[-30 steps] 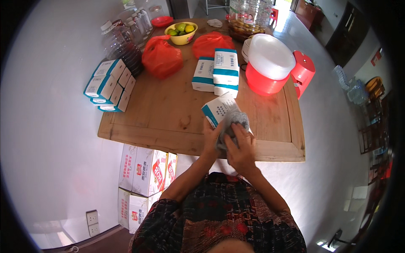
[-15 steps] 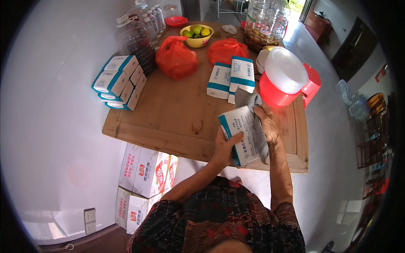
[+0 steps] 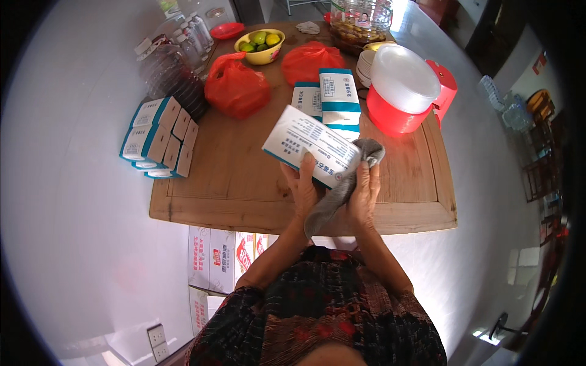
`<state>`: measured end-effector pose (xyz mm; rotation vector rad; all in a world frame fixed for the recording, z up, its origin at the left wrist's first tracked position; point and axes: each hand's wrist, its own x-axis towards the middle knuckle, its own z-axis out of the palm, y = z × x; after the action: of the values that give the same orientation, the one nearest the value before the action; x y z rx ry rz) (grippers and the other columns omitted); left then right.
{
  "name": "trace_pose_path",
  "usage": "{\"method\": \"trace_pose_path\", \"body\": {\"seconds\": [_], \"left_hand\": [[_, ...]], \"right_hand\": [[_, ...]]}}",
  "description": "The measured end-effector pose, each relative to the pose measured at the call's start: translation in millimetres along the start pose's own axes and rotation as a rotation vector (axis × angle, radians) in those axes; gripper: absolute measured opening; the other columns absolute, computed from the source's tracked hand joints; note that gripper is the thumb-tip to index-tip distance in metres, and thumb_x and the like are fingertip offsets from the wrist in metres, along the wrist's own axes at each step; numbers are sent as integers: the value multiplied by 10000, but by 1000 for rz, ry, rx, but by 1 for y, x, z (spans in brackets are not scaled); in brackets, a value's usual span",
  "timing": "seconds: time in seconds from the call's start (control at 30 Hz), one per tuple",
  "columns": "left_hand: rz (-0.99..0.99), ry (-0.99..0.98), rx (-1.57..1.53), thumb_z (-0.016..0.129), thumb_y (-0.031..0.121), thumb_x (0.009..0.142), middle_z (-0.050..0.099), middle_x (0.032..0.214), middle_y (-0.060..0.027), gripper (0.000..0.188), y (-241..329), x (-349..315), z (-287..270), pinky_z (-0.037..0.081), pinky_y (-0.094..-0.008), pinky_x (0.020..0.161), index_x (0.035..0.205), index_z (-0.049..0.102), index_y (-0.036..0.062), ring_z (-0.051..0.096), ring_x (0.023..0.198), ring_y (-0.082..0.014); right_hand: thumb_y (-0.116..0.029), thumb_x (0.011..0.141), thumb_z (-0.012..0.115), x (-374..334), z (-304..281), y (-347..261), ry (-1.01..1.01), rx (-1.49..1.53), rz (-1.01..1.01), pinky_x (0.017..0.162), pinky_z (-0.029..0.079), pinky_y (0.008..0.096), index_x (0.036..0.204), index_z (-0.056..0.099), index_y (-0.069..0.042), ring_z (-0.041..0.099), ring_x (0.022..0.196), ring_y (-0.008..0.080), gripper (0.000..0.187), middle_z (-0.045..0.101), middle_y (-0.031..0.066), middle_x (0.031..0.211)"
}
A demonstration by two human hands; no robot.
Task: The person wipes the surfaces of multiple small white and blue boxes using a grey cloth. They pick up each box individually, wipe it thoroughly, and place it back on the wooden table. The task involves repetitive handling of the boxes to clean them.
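Tilted above the near part of the wooden table, a white and teal box rests in my left hand. The left thumb lies on its printed face; the other fingers are hidden beneath. My right hand is closed on a grey cloth pressed against the box's right end. One end of the cloth hangs down toward my left wrist. Beyond the held box, several similar boxes lie together. At the table's left stands a stack of more such boxes.
Red plastic bags and a yellow bowl of green and yellow fruit sit farther back on the table. A red tub with a translucent white top stands at right. Dark-filled jugs line the left; cartons are below.
The box has turned and moved left, with its long side now slanting across. The cloth has shifted from the box's long right side to its right end, my right hand moving left.
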<state>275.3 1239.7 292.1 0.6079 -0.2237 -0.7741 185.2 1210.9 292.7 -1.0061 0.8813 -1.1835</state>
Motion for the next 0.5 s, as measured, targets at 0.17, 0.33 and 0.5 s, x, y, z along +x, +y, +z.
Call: {"method": "trace_pose_path", "body": {"seconds": [0.17,0.33,0.5], "left_hand": [[98,-49,7,584,175,907,455,1179,-102,516,11,18,-4,474,-358,871,1306,266,101,499,1055,-177],[101,10,51,606,149,895,501,1096,-85,492,25,29,-21,494,-350,830,1275,296,100,539,986,-174],[66,-70,108,613,120,883,512,1126,-84,495,35,17,-26,489,-328,860,1278,316,102,546,999,-163]], "right_hand": [[-61,914,484,-25,18,18,-167,-571,-533,980,347,446,1352,280,100,420,1140,430,510,331,310,1269],[-17,833,564,-43,5,38,-434,-745,-856,943,390,473,1232,429,144,444,1087,464,451,405,284,1214],[-25,739,619,-41,-2,-5,-506,-848,-925,890,419,478,1133,538,86,482,1050,402,418,492,221,1152]]}}
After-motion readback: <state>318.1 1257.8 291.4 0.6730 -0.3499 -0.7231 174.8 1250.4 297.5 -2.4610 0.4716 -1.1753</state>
